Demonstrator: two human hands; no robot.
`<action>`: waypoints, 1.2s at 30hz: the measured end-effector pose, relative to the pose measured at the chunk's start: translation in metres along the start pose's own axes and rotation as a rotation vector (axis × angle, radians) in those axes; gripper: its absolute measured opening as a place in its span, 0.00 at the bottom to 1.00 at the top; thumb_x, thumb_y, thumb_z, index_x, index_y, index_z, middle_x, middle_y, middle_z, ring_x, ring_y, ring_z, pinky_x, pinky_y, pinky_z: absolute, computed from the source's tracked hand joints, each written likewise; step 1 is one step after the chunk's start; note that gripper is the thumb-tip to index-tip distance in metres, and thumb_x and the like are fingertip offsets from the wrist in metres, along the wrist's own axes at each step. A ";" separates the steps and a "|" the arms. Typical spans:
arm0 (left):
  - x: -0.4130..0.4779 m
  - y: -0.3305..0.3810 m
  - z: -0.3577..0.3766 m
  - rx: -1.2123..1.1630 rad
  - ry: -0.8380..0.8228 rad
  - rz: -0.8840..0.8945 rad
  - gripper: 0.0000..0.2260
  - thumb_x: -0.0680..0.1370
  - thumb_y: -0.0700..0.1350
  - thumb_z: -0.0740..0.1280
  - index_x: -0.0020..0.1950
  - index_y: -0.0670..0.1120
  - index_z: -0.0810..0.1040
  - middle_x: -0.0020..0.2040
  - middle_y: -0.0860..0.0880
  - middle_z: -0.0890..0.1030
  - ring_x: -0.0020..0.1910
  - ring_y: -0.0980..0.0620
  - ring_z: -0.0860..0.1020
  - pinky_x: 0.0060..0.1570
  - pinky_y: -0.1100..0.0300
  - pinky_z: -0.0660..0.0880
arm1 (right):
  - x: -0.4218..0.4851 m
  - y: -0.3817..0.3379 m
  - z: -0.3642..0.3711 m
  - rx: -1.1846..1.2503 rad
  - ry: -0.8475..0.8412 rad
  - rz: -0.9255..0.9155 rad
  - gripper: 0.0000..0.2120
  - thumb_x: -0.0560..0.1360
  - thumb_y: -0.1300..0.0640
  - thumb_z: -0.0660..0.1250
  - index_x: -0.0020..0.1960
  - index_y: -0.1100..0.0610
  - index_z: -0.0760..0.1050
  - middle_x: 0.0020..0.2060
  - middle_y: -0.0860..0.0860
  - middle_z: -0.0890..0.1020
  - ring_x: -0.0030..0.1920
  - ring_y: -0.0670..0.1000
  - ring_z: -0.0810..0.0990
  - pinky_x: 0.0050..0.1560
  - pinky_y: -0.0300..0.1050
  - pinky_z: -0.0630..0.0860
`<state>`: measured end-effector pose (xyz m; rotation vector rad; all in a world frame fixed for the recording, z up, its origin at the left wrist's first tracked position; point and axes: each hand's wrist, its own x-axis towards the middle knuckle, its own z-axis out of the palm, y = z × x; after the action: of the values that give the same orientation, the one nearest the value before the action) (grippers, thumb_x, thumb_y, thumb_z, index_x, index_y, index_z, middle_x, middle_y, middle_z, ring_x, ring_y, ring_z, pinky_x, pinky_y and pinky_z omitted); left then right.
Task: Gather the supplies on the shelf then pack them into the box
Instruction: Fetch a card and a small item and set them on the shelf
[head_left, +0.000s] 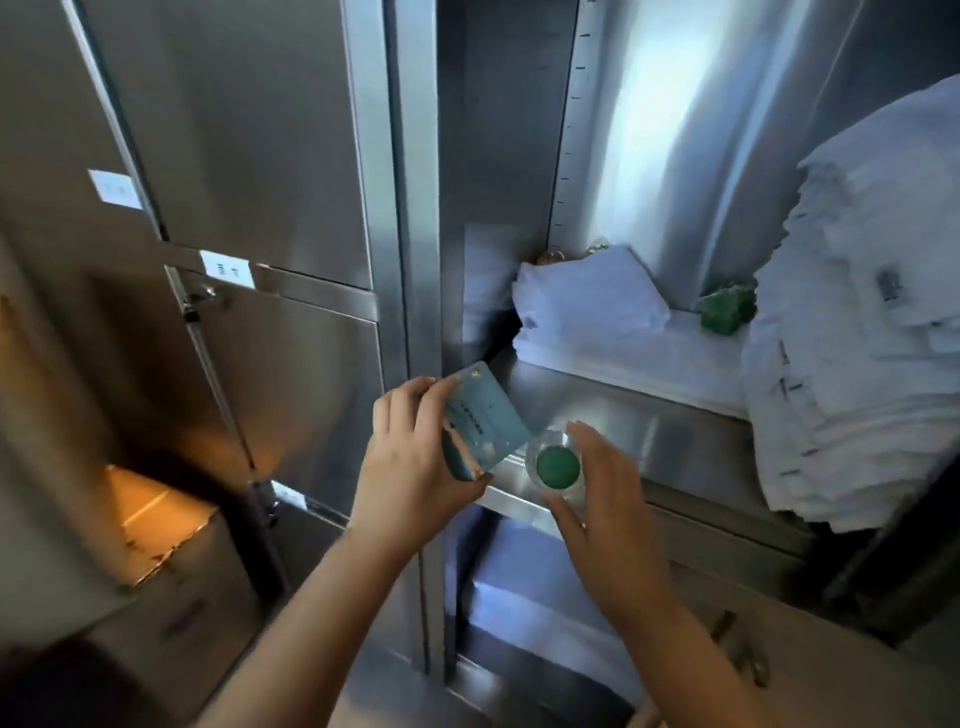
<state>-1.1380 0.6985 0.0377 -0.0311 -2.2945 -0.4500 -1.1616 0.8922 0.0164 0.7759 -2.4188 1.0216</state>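
Supplies held at the front edge of the steel shelf (649, 421), one in each hand. Small blue packet (480, 421) gripped in the left hand (410, 467), thumb under its lower end, fingers (415, 395) wrapped over its far side; packet tilted, upper corner toward the cabinet post. Clear bottle (553, 462) with a green cap (557, 467) held in the right hand (597, 499), seen from above, fingers curled around its far side, thumb at the near side. Packet and bottle just beside each other, almost touching, above the shelf lip.

Further back on the shelf: folded white towels (592, 306) in a low pile toward the left, a green wrapped item (724, 312) lying on the white cloth behind, and a tall stack of white linens (862, 322) at the right, overhanging the shelf edge. Small items behind the low pile too dim to identify.

To the left, closed steel cabinet doors (249, 156) with white labels (228, 268), text unreadable. Low at the left, an open cardboard box (156, 525), well apart from both hands, its flap lit orange. Image soft and slightly blurred throughout.
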 end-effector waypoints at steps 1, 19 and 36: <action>-0.008 -0.008 -0.016 0.023 0.016 -0.009 0.38 0.60 0.50 0.77 0.66 0.41 0.70 0.59 0.43 0.72 0.58 0.44 0.67 0.58 0.58 0.65 | -0.002 -0.013 0.007 0.009 -0.002 -0.021 0.26 0.76 0.57 0.66 0.72 0.58 0.62 0.68 0.52 0.68 0.68 0.46 0.63 0.67 0.27 0.53; -0.302 -0.201 -0.431 0.541 0.250 -0.564 0.40 0.62 0.54 0.78 0.69 0.44 0.67 0.63 0.44 0.70 0.61 0.46 0.64 0.54 0.49 0.73 | -0.127 -0.434 0.233 0.433 -0.375 -0.552 0.26 0.73 0.47 0.66 0.67 0.57 0.67 0.59 0.49 0.76 0.60 0.47 0.72 0.58 0.32 0.66; -0.588 -0.190 -0.705 1.028 0.559 -1.126 0.40 0.60 0.52 0.77 0.69 0.51 0.67 0.64 0.49 0.69 0.63 0.47 0.63 0.61 0.52 0.68 | -0.344 -0.768 0.337 0.787 -0.836 -1.053 0.25 0.73 0.43 0.67 0.67 0.49 0.67 0.58 0.42 0.75 0.58 0.41 0.71 0.50 0.24 0.63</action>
<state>-0.2654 0.3566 0.0069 1.6854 -1.5391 0.2346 -0.4650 0.3123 0.0073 2.7628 -1.4530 1.2421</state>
